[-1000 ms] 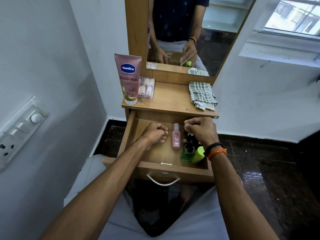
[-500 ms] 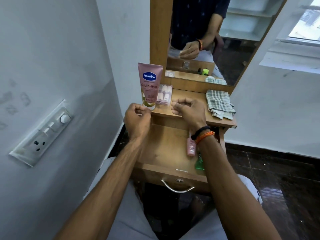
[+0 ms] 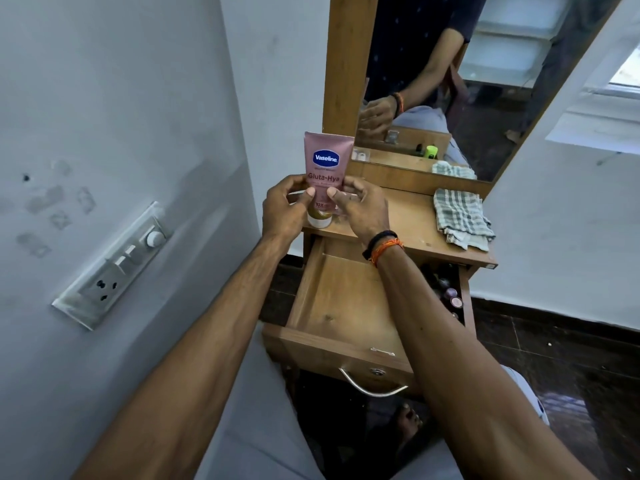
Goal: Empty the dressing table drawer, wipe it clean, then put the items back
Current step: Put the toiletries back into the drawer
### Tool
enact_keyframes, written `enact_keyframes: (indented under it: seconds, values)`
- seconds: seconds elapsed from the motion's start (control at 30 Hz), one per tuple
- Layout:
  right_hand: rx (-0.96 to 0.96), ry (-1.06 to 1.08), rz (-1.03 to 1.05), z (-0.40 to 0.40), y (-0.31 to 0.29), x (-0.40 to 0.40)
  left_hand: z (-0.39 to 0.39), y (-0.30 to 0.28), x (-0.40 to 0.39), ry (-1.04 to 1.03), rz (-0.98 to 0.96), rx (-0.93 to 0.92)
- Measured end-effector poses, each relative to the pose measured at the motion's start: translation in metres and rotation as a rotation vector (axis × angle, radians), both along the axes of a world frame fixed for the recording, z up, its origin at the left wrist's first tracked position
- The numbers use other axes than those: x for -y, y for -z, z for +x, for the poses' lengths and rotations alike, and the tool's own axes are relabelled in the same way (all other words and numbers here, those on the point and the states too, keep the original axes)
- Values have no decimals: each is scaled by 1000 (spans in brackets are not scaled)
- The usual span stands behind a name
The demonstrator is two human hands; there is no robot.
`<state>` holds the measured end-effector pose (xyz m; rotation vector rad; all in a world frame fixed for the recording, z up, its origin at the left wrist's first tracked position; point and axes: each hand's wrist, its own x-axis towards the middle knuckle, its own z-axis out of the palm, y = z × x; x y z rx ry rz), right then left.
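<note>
A pink Vaseline tube [image 3: 328,160] stands cap-down at the left end of the dressing table top [image 3: 412,216]. My left hand [image 3: 282,211] grips its left side, thumb on the front. My right hand [image 3: 362,211] closes on its right side, thumb also on the front, and hides the small clear box beside the tube. Below, the wooden drawer [image 3: 339,306] is pulled out. Its left part is bare wood, and several small bottles [image 3: 450,296] sit along its right side, partly hidden by my right forearm.
A checked cloth [image 3: 462,220] lies crumpled at the right end of the top. The mirror [image 3: 450,81] rises behind it. A switch and socket panel [image 3: 114,268] is on the left wall. The drawer's metal handle [image 3: 372,388] faces my lap. Dark tiled floor lies to the right.
Both hands rose out of the drawer to the table top and closed around the Vaseline tube. The view shifted left and closer.
</note>
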<state>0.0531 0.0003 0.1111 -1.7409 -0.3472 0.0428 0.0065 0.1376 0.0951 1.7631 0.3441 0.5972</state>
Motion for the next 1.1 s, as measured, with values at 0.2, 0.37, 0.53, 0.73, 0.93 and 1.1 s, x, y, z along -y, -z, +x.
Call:
enact_keyframes:
  seconds: [0.2,0.37,0.53,0.73,0.93,1.1]
  values:
    - [54,-60,-26,1,-8,12,-5,-8,-3,50,-6,-36]
    - [29,-224,-118,2,-15,44,-31,-15,1,189,-86,-21]
    - [-72,-331,-163,-10,-7,68,-55,-5,24,278,-151,-77]
    - [-251,-445,-169,-16,3,97,-74,14,31,327,-317,-72]
    - [-325,-605,-403,-11,6,109,-79,27,31,291,-329,-89]
    - [-387,-757,-665,-7,19,100,-81,36,22,189,-155,-259]
